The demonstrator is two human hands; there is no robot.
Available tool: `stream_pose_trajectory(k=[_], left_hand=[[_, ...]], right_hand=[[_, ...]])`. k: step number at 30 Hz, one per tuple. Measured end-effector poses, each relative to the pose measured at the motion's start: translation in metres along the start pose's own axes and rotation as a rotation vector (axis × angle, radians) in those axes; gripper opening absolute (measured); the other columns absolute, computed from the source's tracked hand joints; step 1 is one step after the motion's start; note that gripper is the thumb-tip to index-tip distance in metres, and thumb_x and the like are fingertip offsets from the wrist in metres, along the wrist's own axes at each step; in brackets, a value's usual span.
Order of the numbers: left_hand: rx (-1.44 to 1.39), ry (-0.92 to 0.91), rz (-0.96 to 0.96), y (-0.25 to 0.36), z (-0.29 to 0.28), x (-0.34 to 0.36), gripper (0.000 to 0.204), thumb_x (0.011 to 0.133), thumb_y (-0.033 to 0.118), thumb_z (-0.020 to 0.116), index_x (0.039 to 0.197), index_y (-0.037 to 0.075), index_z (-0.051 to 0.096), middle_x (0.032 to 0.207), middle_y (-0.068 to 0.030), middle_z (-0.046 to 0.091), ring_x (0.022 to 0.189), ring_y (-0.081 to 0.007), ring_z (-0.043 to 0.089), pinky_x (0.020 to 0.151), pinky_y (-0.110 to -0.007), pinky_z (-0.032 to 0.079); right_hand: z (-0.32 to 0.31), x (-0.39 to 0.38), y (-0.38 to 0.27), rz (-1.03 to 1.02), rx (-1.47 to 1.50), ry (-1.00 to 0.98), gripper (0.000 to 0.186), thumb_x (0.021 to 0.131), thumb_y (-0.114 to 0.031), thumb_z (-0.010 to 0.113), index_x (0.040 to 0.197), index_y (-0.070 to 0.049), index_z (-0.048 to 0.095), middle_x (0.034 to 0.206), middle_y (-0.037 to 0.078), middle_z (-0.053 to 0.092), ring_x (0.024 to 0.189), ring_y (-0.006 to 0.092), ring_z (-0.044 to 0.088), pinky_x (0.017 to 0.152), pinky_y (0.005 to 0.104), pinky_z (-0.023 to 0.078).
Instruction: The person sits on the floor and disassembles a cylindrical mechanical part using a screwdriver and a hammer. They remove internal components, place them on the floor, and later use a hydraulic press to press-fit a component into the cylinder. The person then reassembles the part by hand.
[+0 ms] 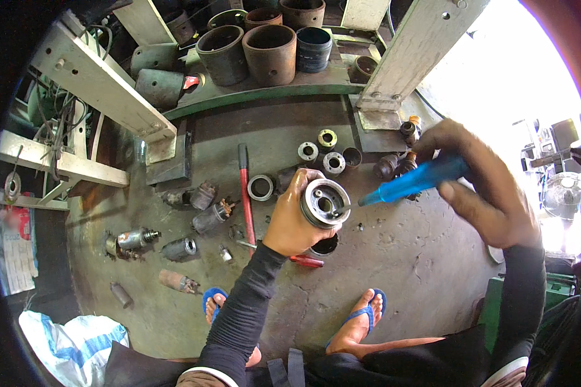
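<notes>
My left hand (pixel 286 222) is wrapped round a short round metal housing (pixel 334 218), its open end up, with a hole in the middle of its recessed face. In my right hand (pixel 503 193), partly blurred, is a screwdriver with a translucent blue handle (pixel 412 181). Its thin shaft reaches left to the housing, and the tip lies at or over the inner face; contact is hard to judge. Just beyond my left hand stand several small metal cylinders (pixel 334 162) and a metal ring (pixel 261 188). A dark open cup (pixel 325 244) sits below the housing.
A long red-handled tool (pixel 244 171) lies on the concrete floor (pixel 394 258). Several worn motor-like parts (pixel 210 219) are scattered at left, others (pixel 387 166) at right. Large steel sleeves (pixel 269 55) stand on a rack between white posts (pixel 426 51). A white-and-blue sack (pixel 71 342) slumps lower left.
</notes>
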State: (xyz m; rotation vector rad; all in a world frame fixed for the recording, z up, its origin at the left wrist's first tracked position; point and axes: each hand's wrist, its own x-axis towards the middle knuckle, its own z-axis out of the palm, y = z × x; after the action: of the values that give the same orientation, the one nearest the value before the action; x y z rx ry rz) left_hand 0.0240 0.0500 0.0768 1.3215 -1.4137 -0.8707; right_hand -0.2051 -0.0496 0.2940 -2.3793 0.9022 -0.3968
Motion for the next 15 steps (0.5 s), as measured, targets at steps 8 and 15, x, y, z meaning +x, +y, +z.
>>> stream_pose_trajectory(k=[8,15], left_hand=[[-0.795,-0.349,-0.413,0.008,0.006,0.003,0.065,0.086,-0.001,0.082,0.135,0.008,0.040,0.103,-0.0048,0.068,0.078,-0.0104,0.063,0.068,-0.026,0.054],[-0.900,-0.471,-0.419,0.019,0.014,0.004,0.073,0.085,0.000,0.081,0.144,0.007,0.039,0.101,-0.0064,0.067,0.083,-0.0163,0.066,0.074,-0.034,0.056]], right_hand=[[0.013,0.053,0.048,-0.046,0.625,0.094,0.056,0.097,-0.030,0.073,0.143,-0.003,0.056,0.119,0.010,0.069,0.111,0.0214,0.071,0.096,0.0328,0.056],[0.021,0.067,0.044,0.136,0.247,0.209,0.063,0.092,-0.039,0.079,0.140,-0.004,0.060,0.108,0.008,0.071,0.084,0.0164,0.071,0.080,0.0277,0.056]])
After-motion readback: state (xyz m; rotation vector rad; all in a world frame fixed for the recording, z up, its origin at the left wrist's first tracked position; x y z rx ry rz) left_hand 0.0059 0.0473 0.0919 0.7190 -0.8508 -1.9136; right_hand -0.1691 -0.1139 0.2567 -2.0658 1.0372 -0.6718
